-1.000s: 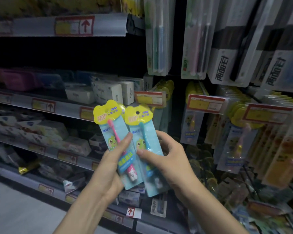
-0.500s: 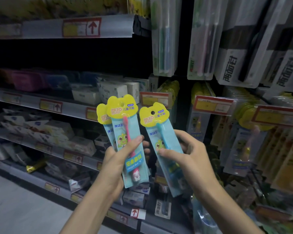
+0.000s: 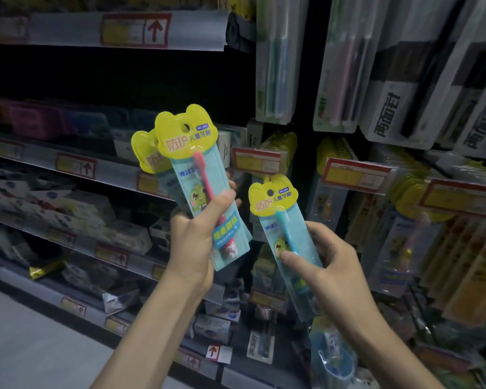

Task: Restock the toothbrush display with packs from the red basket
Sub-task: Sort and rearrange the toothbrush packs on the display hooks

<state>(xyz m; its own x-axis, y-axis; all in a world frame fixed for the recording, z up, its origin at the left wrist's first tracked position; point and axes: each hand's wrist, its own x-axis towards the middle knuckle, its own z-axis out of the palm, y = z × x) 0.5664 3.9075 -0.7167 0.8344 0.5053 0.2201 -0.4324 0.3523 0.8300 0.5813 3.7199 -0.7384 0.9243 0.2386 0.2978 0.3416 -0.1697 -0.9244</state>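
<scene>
My left hand [image 3: 192, 245] grips a fanned stack of children's toothbrush packs [image 3: 199, 181], each with a yellow header card and a pale blue backing; the front one shows a pink brush. My right hand [image 3: 331, 265] pinches a single pack with a blue brush [image 3: 282, 220], held apart from the stack, lower and to its right. Both are raised in front of the toothbrush display [image 3: 404, 209], where similar yellow-topped packs hang on pegs. No red basket is in view.
Larger adult toothbrush packs [image 3: 281, 60] hang on the top row. Red and yellow price tags [image 3: 354, 174] stick out from the peg ends. Shelves with boxed goods [image 3: 76, 209] run along the left. Grey floor [image 3: 26, 346] lies at the bottom left.
My right hand has drawn the blue-brush pack away from the stack, to the right and slightly down. My left hand has lifted its stack higher.
</scene>
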